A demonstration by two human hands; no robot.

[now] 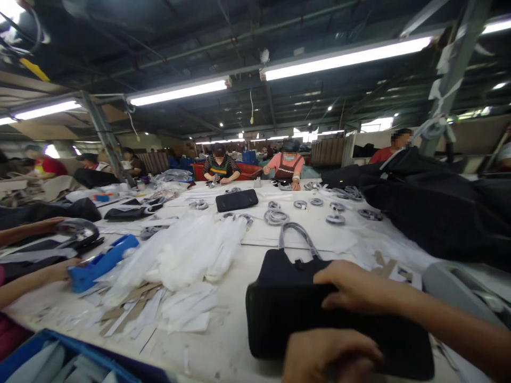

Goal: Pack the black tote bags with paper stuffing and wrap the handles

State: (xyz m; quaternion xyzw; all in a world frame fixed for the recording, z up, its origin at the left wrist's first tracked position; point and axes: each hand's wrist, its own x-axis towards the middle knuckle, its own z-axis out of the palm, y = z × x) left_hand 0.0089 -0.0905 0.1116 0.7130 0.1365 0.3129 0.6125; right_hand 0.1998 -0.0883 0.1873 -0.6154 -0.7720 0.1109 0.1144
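Note:
A black handbag (287, 314) lies on the table right in front of me, its handle (297, 231) wrapped in clear plastic and arched up at the far side. Over the bag's upper part reaches my right hand (355, 287), its thumb and fingers closed on the black material. Lower down, my left hand (327, 354) is in front of the bag with curled fingers. Whatever those fingers hold, if anything, is hidden by the hand.
White wrapping sheets (179, 250) and paper strips cover the table's left middle, beside a blue tape dispenser (101, 263). A co-worker's arms (40, 279) reach in from the left. Coiled straps (276, 216) and a black bag piece (237, 200) lie farther back. Dark material (447, 207) is heaped at right.

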